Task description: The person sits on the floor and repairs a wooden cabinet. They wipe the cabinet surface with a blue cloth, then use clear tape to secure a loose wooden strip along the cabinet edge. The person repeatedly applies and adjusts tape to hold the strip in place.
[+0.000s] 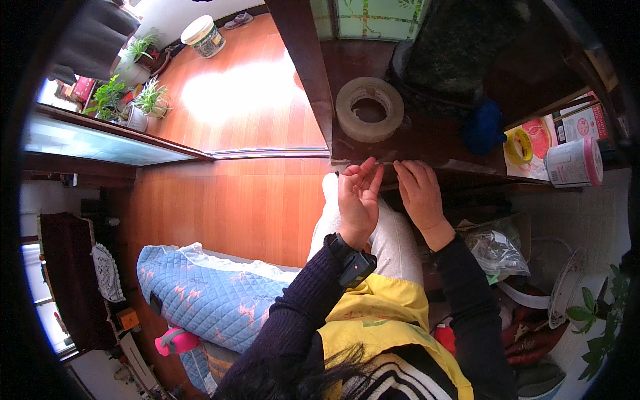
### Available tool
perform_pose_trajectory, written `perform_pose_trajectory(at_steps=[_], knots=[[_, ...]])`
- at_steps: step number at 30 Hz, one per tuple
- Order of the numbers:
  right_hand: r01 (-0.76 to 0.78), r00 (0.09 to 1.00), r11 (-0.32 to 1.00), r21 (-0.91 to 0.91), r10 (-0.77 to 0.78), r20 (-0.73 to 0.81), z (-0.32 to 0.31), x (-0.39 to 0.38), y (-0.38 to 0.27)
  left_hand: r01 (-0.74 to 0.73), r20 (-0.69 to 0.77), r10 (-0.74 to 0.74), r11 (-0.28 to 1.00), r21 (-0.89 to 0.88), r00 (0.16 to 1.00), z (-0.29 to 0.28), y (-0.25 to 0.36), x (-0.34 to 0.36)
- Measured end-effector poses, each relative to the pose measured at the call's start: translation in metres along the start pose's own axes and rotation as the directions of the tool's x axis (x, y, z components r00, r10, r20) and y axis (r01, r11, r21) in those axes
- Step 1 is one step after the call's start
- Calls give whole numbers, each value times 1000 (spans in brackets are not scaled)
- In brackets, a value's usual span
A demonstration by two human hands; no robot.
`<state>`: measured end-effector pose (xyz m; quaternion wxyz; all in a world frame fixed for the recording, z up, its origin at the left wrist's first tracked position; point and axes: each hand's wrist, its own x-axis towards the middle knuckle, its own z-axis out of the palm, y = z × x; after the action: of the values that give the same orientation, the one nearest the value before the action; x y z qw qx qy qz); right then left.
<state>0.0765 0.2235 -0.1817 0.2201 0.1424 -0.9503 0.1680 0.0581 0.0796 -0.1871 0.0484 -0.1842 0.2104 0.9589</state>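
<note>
My left hand (360, 203) is turned palm up at the front edge of a dark wooden shelf (427, 143). Its fingers are stretched and apart, with nothing I can make out in them. Just to its right is my right hand (421, 199), back upward, its fingers bent close together with the tips at the same edge. The right thumb is hidden, and so is whatever may lie under those fingertips. A wide roll of clear tape (348, 120) lies flat on the shelf just beyond both hands.
A blue bundle (484, 127), a yellow tape roll (513, 148) and a white tub with a pink lid (568, 162) sit to the right. Below them is a clear plastic bag (497, 250). A blue quilted cover (213, 293) lies at my left. Potted plants (137, 110) stand at the far left.
</note>
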Motion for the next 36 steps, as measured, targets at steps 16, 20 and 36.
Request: perform_pose_trajectory(at_steps=[16,20,36], knots=[[-111,993,983,149,104,55,5,-3,4,-770,821,-111,-435,467,561,13,7,-5],[-101,995,987,122,102,-3,12,-8,7,-729,786,-182,-538,423,590,14,4,5],[37,995,999,-31,-39,-97,-18,-6,60,-795,898,-151,-540,276,414,14,11,32]])
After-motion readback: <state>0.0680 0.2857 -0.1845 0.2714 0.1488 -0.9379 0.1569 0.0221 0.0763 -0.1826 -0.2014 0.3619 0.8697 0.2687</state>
